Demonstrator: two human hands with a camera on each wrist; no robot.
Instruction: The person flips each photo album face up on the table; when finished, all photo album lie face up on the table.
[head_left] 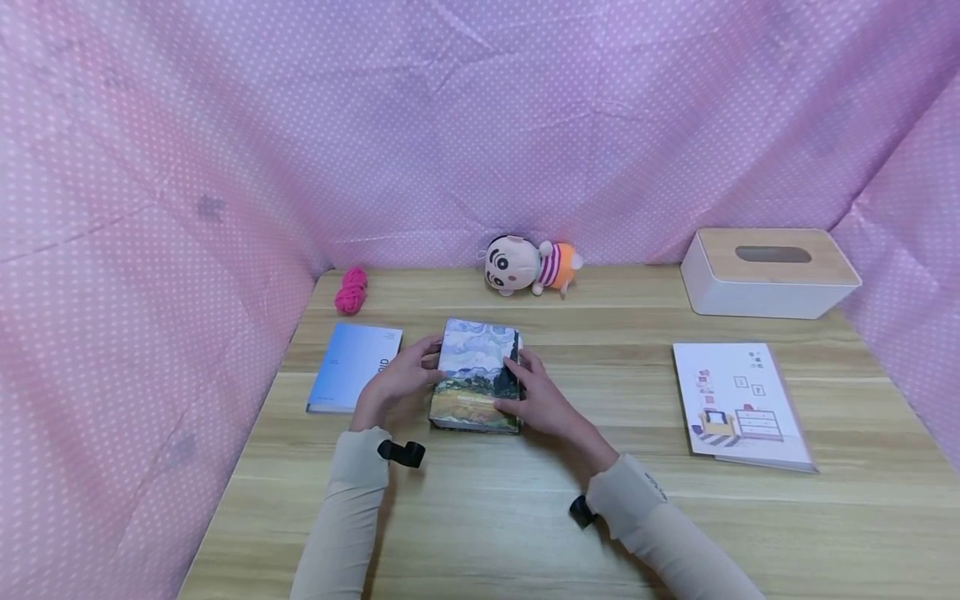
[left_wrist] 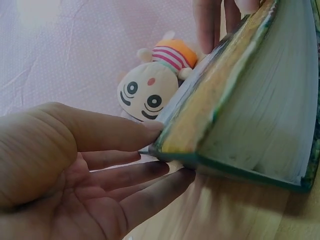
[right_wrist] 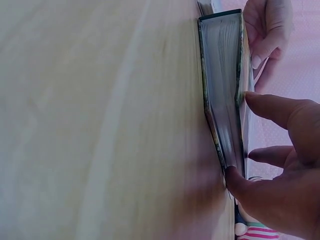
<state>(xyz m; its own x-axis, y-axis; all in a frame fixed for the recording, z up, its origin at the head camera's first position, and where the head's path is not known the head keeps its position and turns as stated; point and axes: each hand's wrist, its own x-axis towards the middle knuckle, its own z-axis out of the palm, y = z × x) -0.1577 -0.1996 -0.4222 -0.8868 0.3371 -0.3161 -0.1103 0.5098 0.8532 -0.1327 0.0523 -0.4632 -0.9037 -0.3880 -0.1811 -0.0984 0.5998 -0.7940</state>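
Observation:
A thick hardcover book (head_left: 476,375) with a painted landscape cover lies closed on the table between the two hands. My left hand (head_left: 401,375) holds its left side, thumb on the cover's edge and fingers along the spine, as the left wrist view shows. On the opposite side my right hand (head_left: 543,400) grips the book, with thumb and a finger on the cover and another finger at the page edges (right_wrist: 222,65). A blue book (head_left: 352,367) lies just left, partly covered by the left hand.
Pink yarn (head_left: 351,292) sits at the back left. A plush doll (head_left: 525,265) lies against the dotted curtain (head_left: 480,125). A tissue box (head_left: 772,275) stands at the back right, with a white illustrated book (head_left: 742,404) in front of it on the wooden table (head_left: 480,517).

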